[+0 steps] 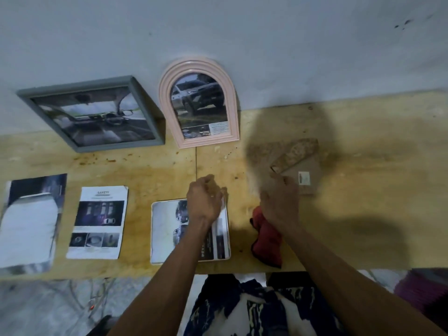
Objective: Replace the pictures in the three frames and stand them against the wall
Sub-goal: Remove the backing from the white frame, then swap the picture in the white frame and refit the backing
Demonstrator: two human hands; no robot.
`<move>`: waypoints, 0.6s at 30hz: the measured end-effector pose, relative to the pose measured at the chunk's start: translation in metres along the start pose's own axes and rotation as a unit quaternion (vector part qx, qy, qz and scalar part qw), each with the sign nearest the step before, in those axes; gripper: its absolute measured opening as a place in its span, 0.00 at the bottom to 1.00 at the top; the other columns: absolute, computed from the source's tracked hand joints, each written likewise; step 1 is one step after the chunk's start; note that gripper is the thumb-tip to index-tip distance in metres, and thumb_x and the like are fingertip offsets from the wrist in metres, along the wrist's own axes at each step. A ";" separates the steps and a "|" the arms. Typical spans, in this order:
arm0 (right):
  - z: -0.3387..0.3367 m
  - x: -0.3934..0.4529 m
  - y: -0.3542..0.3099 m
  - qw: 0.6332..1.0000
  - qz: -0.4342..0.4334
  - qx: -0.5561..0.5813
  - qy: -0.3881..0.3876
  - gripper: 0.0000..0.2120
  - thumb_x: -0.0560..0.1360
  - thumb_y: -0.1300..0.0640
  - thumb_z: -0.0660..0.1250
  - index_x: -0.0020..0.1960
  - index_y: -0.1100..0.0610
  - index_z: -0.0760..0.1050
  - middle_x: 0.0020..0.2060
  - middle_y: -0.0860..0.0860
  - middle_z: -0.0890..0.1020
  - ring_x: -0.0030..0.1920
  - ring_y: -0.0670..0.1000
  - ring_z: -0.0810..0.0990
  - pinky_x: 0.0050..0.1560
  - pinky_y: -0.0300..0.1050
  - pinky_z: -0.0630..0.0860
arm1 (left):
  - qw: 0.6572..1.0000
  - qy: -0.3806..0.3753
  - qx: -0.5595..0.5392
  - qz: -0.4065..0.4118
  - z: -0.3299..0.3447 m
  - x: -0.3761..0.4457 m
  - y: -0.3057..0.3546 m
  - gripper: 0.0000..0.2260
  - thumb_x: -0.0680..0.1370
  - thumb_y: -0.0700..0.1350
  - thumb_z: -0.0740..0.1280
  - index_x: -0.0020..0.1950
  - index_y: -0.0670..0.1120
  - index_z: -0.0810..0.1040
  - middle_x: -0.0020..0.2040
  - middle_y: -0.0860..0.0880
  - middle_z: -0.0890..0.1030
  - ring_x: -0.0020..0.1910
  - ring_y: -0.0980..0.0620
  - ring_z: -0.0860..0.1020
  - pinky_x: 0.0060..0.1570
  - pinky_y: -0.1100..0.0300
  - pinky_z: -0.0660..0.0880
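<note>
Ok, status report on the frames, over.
Grey frame and pink arched frame lean on wall. Right hand at blurred third frame back. Left hand over loose picture.

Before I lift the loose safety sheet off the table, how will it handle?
The safety sheet looks like thin paper with a slightly curled corner, so it will probably flop and bend if lifted by one edge. It lies flat on the table, so it is likely light and may slide when pushed.
</note>
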State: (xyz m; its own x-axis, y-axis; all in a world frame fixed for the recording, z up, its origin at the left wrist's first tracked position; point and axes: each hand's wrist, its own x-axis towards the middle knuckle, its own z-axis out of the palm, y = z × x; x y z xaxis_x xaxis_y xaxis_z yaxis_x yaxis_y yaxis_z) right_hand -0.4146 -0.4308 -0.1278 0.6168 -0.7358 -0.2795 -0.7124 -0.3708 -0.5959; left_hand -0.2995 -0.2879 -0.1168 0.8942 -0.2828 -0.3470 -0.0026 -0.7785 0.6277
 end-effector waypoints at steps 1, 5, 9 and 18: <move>0.008 -0.013 -0.012 1.000 0.004 0.022 -0.011 0.21 0.75 0.56 0.66 0.67 0.55 0.70 0.61 0.54 0.71 0.60 0.55 0.71 0.59 0.50 0.72 | 1.000 0.007 0.013 -0.002 -0.011 -0.004 -0.016 0.19 0.75 0.45 0.74 0.65 0.44 0.77 0.57 0.47 0.81 0.53 0.49 0.79 0.49 0.61 0.74; 0.054 -0.057 -0.036 0.997 -0.034 -0.020 -0.063 0.16 0.76 0.52 0.61 0.63 0.49 0.73 0.59 0.47 0.73 0.61 0.52 0.72 0.59 0.47 0.70 | 0.996 0.031 0.080 0.001 -0.057 -0.016 -0.079 0.18 0.75 0.47 0.72 0.63 0.44 0.78 0.58 0.41 0.79 0.57 0.41 0.78 0.55 0.50 0.77; 0.082 -0.096 -0.050 0.996 -0.022 0.001 -0.087 0.23 0.75 0.51 0.66 0.69 0.51 0.70 0.64 0.52 0.71 0.65 0.53 0.69 0.64 0.53 0.69 | 0.989 0.026 0.147 0.002 -0.089 -0.020 -0.124 0.20 0.77 0.50 0.70 0.66 0.45 0.75 0.63 0.41 0.75 0.62 0.40 0.73 0.58 0.48 0.72; 0.107 -0.132 -0.059 0.989 -0.035 -0.106 -0.096 0.30 0.75 0.55 0.66 0.75 0.53 0.59 0.75 0.54 0.56 0.72 0.57 0.58 0.65 0.52 0.67 | 0.979 -0.081 0.186 0.031 -0.108 -0.006 -0.142 0.22 0.79 0.48 0.66 0.71 0.44 0.68 0.66 0.40 0.69 0.65 0.38 0.67 0.60 0.46 0.69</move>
State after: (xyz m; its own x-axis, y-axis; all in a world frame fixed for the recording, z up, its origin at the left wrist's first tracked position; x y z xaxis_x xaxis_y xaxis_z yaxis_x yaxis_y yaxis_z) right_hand -0.4178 -0.2515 -0.1358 0.7048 -0.5903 -0.3935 -0.7074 -0.5429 -0.4525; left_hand -0.2563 -0.1151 -0.1286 0.8042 -0.3983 -0.4411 -0.2454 -0.8985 0.3640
